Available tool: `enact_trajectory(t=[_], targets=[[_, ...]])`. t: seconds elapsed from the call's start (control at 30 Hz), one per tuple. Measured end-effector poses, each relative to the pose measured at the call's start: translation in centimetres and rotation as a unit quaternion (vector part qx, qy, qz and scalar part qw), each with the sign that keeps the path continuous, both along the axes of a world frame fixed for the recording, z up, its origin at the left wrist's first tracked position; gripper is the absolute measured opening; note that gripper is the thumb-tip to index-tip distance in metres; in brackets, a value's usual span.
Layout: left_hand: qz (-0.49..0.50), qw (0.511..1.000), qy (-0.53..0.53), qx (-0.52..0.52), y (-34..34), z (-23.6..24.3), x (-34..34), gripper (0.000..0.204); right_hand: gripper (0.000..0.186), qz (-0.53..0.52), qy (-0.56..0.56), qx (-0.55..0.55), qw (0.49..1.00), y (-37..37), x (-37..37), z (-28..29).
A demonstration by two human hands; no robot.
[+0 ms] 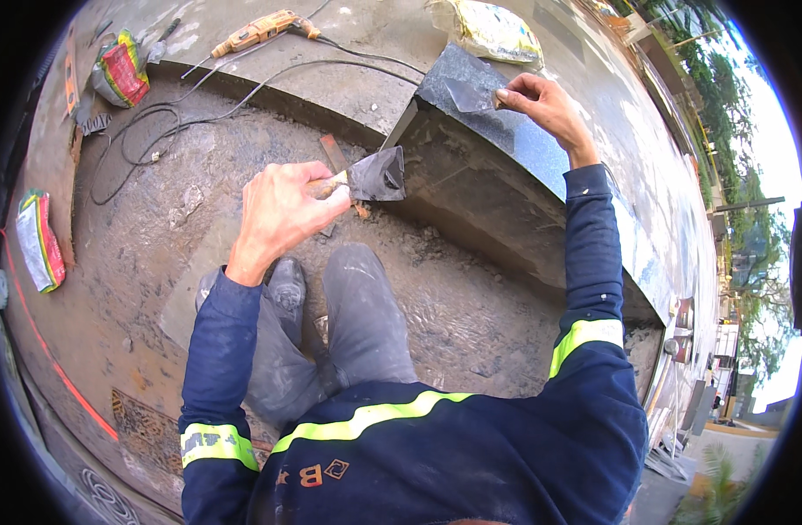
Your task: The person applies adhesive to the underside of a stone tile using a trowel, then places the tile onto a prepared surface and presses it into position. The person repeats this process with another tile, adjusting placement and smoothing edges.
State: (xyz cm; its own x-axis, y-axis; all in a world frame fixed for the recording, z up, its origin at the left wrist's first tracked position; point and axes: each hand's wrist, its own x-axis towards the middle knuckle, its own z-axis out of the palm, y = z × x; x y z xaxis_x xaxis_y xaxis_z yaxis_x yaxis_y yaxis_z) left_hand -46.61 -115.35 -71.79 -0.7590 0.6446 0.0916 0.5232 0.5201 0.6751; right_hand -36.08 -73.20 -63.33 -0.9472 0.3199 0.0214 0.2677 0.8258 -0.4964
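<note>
1. Two hands are busy: the left hand (pixel 287 206) is clasped round the handle of a trowel (pixel 379 178), its blade smeared grey, left of the step (pixel 493 206)
2. Fingertips of the right hand (pixel 549 109) are together, apparently pinching a thin grey blade (pixel 465 94) over the far end of the stone slab (pixel 525 144)
3. That slab lies along the top of the step, right of the knees
4. Judging by this, the slab is laid and work at its far corner is underway; the step's front looks uncovered, and what else is left I cannot tell
</note>
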Motion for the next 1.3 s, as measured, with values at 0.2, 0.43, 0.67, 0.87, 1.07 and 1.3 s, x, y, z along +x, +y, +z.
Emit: enact_trajectory(t=[0.2, 0.43, 0.67, 0.87, 1.07, 1.3], targets=[[-0.013, 0.999, -0.034, 0.024, 0.1, -0.3, -0.1, 0.038, 0.042, 0.07, 0.032, -0.084, 0.993, -0.9, -1.6, -1.8], [-0.002, 0.999, -0.038, 0.011, -0.1, 0.1, 0.0, 0.037, 0.042, 0.06, -0.001, -0.081, 0.995, -0.8, -2.8, -3.0], [-0.002, 0.999, -0.032, -0.001, -0.2, 0.1, -0.1, 0.037, 0.042, 0.053, 0.004, -0.079, 0.995, -1.0, -2.9, -3.2], [-0.002, 0.999, -0.037, 0.009, 0.0, 0.3, 0.0, 0.037, 0.046, 0.062, 0.02, -0.06, 0.996, -1.0, -2.9, -3.4], [0.002, 1.0, -0.029, 0.008, 0.0, 0.4, -0.1, 0.038, 0.044, 0.055, 0.023, -0.051, 0.997, -0.9, -2.9, -3.5], [-0.001, 0.999, -0.034, 0.008, 0.0, 0.2, -0.1, 0.038, 0.044, 0.053, 0.0, -0.055, 0.997, 0.0, -3.0, -3.6]])
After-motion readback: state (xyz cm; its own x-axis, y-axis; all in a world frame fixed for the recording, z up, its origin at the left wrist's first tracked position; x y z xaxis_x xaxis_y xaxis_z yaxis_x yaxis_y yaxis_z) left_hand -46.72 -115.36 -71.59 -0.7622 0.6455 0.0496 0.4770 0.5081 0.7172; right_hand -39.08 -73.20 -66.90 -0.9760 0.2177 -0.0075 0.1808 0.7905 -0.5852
